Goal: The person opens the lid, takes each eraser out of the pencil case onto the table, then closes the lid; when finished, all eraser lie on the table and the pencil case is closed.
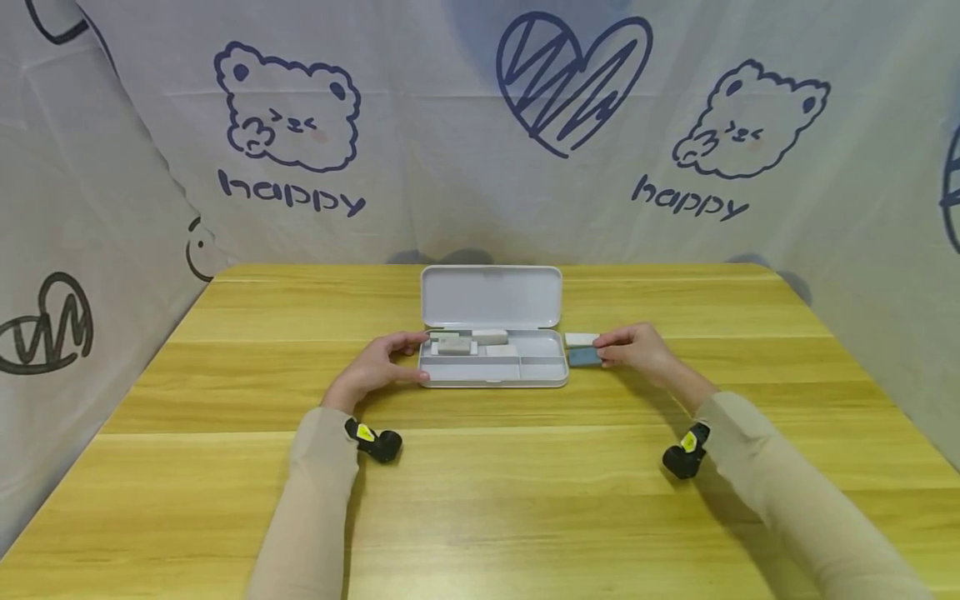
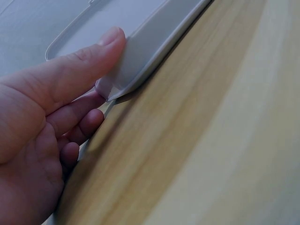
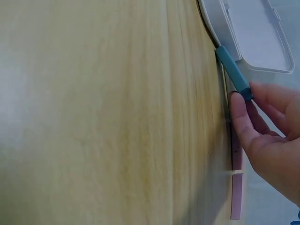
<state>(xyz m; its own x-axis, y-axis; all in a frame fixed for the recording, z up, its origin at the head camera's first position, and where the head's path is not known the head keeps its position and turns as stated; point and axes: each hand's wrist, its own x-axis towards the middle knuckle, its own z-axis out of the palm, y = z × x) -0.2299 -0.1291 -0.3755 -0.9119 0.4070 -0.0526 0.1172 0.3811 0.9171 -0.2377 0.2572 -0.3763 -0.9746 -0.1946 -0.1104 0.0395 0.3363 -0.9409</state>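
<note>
A white pencil case (image 1: 491,383) lies with its lid (image 1: 491,296) raised at the back. Several white and greyish eraser-like blocks (image 1: 454,346) sit in its rear compartment. My left hand (image 1: 375,367) grips the case's left end; the thumb (image 2: 105,44) is over the rim and the fingertips are at the outer wall. At the right end, my right hand (image 1: 637,350) pinches a blue rectangular block (image 3: 233,72) between thumb and fingers. A white block (image 1: 581,339) lies just behind it, near the fingertips; whether they touch it I cannot tell.
The case stands on a wood-grain table (image 1: 525,500) with a printed white cloth (image 1: 435,150) behind it. Beyond my right hand, two pinkish bars (image 3: 237,196) appear in a row in the right wrist view. The front compartments (image 1: 543,367) are shallow and divided.
</note>
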